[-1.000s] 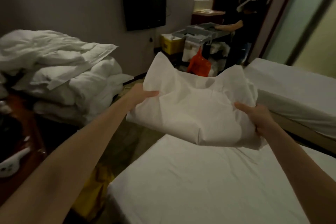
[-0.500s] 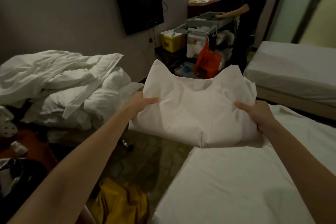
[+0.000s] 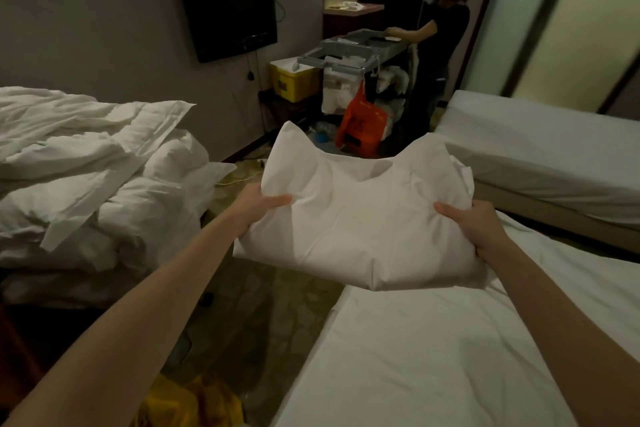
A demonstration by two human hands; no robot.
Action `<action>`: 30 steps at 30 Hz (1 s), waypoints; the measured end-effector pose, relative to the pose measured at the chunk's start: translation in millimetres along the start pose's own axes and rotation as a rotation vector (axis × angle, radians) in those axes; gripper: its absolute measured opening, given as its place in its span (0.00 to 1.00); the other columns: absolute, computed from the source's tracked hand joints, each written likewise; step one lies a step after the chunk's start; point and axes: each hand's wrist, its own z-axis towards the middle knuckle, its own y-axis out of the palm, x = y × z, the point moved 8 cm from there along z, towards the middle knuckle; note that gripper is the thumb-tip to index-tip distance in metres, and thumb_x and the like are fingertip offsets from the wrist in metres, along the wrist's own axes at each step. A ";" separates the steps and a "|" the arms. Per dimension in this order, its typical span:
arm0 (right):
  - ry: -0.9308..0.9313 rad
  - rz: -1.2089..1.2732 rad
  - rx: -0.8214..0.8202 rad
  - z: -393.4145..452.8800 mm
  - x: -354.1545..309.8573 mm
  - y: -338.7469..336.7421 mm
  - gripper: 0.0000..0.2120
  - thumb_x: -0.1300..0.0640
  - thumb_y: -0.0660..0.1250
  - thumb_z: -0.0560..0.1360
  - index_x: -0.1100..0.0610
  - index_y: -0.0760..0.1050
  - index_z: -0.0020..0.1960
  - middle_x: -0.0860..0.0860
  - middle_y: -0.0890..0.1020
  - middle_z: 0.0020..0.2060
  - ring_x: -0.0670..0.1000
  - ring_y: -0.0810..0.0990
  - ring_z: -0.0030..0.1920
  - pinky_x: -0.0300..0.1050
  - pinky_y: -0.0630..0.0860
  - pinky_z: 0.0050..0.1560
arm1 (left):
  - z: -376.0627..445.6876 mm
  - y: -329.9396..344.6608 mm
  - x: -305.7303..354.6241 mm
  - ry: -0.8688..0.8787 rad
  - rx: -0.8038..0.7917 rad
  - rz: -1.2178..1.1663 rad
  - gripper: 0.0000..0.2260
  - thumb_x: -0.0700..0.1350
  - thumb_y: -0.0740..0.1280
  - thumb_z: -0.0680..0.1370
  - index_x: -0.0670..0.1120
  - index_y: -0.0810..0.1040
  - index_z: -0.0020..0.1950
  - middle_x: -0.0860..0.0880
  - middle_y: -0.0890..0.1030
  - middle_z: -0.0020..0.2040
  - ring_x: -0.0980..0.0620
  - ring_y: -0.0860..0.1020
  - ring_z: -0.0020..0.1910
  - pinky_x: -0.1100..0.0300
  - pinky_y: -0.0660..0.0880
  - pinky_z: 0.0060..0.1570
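Both thumbs press on top of the white pillow (image 3: pixel 360 218) and the other fingers curl under it, out of sight. The left hand (image 3: pixel 258 206) grips its left edge and the right hand (image 3: pixel 476 227) its right (the same clamp as a second ago). The pillow is held in the air over the left corner of the near bed (image 3: pixel 433 357) and the floor (image 3: pixel 263 305). It has drifted left off the mattress towards the heap of bedding (image 3: pixel 86 184).

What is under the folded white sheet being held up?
Below the folded white sheet lie a corner of the near bed and patterned floor. The left hand and right hand grip its sides; their fingers beneath are covered.
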 end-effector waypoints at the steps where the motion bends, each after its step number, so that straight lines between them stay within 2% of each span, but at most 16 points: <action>1: 0.005 -0.005 0.013 2.9 -0.3 -0.4 0.27 0.54 0.74 0.71 0.66 0.73 0.64 0.61 0.78 0.60 0.58 0.76 0.54 0.52 0.72 0.56 | 9.6 2.5 1.1 0.010 -0.017 -0.001 0.27 0.52 0.71 0.74 0.45 0.69 0.70 0.47 0.74 0.65 0.49 0.71 0.56 0.50 0.68 0.60; 5: 0.033 0.005 0.086 17.9 -1.4 2.1 0.25 0.55 0.73 0.72 0.66 0.73 0.64 0.60 0.78 0.59 0.55 0.74 0.52 0.50 0.71 0.53 | 58.2 10.8 12.1 0.056 -0.089 0.001 0.28 0.52 0.72 0.73 0.43 0.70 0.70 0.45 0.74 0.65 0.49 0.72 0.55 0.52 0.68 0.56; 11: 0.085 0.071 0.304 49.2 -4.5 17.7 0.25 0.53 0.73 0.72 0.64 0.73 0.64 0.57 0.78 0.57 0.54 0.75 0.50 0.48 0.70 0.49 | 162.6 26.7 45.5 0.116 -0.277 0.047 0.26 0.51 0.73 0.73 0.42 0.72 0.66 0.46 0.77 0.61 0.47 0.74 0.54 0.50 0.72 0.56; 15: 0.166 0.134 0.459 52.5 -0.2 34.7 0.28 0.52 0.72 0.73 0.63 0.71 0.67 0.58 0.77 0.58 0.55 0.75 0.53 0.48 0.69 0.50 | 226.3 44.2 75.7 0.178 -0.393 0.134 0.26 0.50 0.72 0.74 0.41 0.71 0.67 0.46 0.75 0.59 0.48 0.71 0.53 0.52 0.68 0.54; 17: 0.202 0.172 0.551 46.6 4.5 40.6 0.28 0.52 0.73 0.73 0.64 0.71 0.67 0.58 0.77 0.59 0.56 0.75 0.55 0.46 0.69 0.50 | 247.8 55.7 86.2 0.204 -0.465 0.190 0.27 0.51 0.72 0.74 0.41 0.71 0.68 0.44 0.75 0.61 0.46 0.73 0.55 0.51 0.69 0.55; 23: 0.284 0.215 0.695 23.2 17.0 43.4 0.26 0.53 0.74 0.71 0.65 0.73 0.64 0.58 0.79 0.58 0.54 0.77 0.50 0.45 0.73 0.50 | 264.6 98.1 98.7 0.261 -0.657 0.243 0.27 0.50 0.71 0.74 0.41 0.70 0.69 0.43 0.74 0.66 0.41 0.72 0.64 0.47 0.67 0.63; 30: 0.313 0.174 0.783 2.9 28.3 31.3 0.27 0.53 0.74 0.71 0.65 0.73 0.65 0.58 0.79 0.58 0.53 0.76 0.49 0.44 0.71 0.49 | 255.9 127.1 88.2 0.227 -0.756 0.232 0.26 0.51 0.71 0.75 0.42 0.70 0.68 0.43 0.74 0.65 0.44 0.73 0.60 0.46 0.68 0.63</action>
